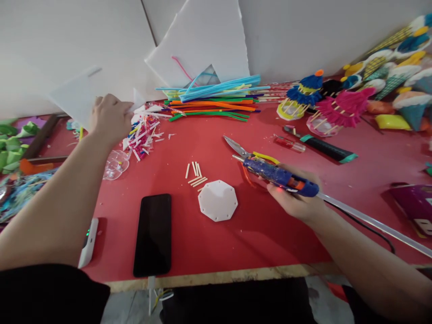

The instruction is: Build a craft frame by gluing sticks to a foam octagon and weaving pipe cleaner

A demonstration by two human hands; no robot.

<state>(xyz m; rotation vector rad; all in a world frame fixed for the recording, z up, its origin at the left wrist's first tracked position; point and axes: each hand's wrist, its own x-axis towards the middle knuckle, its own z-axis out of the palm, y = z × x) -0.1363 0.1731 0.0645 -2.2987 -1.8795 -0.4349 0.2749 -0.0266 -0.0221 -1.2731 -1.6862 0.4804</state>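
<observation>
My right hand point(297, 198) is wrapped round a blue hot glue gun point(280, 173), its nozzle pointing left and a long clear glue stick point(374, 222) running out of its back. Just beyond the nozzle lie scissors or pliers with metal blades point(236, 146). To the left of the gun, a white octagonal plate point(218, 200) with small holes round its rim lies flat. Several short wooden sticks point(196, 173) are beside it. My left hand point(111, 116) reaches to the back left with curled fingers, against a translucent white sheet point(76, 96); what they grip is hidden.
A black phone point(153, 234) lies near the front edge. Cut coloured bits point(143, 132) are heaped at back left, pipe cleaners point(216, 96) at the back. Tasselled figures point(344, 110), a black-green cutter point(329, 148) and plush cones point(403, 81) stand or lie to the right.
</observation>
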